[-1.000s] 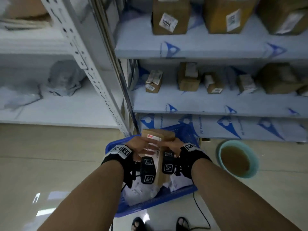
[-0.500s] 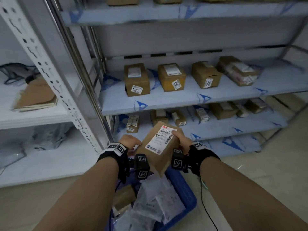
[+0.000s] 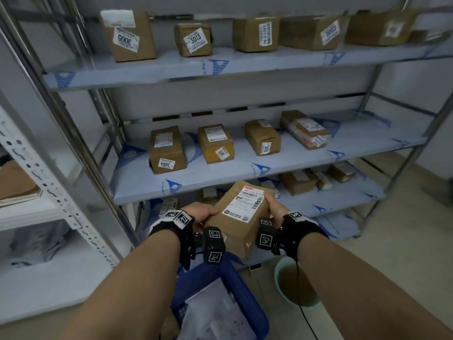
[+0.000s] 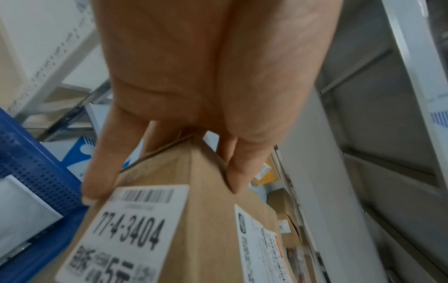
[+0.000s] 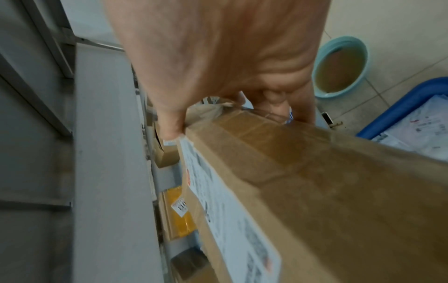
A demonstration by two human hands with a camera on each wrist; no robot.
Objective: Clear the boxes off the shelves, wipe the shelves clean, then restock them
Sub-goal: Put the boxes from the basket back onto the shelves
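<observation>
We are standing in a storeroom of metal shelves (image 3: 245, 173). Both hands, left hand (image 3: 199, 213) and right hand (image 3: 274, 208), are gripping the carton (image 3: 239, 217), now raised clear of the blue basket (image 3: 255, 312) toward shelf height: restocking is proceeding. It is brown, taped, labelled 77-4-3404. Beyond, boxes (image 3: 168, 149) are already sitting on the shelves.

Counted: five boxes on the top shelf (image 3: 171, 69), four boxes on the middle shelf (image 3: 245, 168), one labelled box (image 3: 239, 217) held by two hands, left hand (image 3: 201, 213) and right hand (image 3: 275, 209), one blue basket (image 3: 247, 298), one teal basin (image 3: 279, 278); lower-shelf boxes partly hidden, uncounted.
</observation>
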